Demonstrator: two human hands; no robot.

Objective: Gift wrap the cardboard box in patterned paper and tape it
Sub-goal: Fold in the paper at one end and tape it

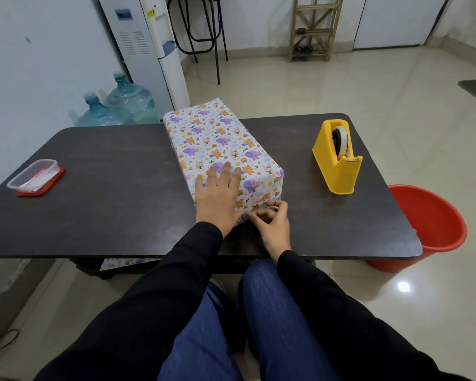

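The box, covered in white paper with purple elephants and orange bears, lies lengthwise on the dark table. My left hand rests flat on the near end of its top, fingers spread. My right hand is at the box's near lower edge, its thumb and fingertips pinched on a small strip of clear tape against the paper. The near end face of the box is mostly hidden behind both hands.
A yellow tape dispenser stands on the table to the right of the box. A clear plastic container on a red lid sits at the left edge. A red bucket stands on the floor at right. Water jugs stand behind.
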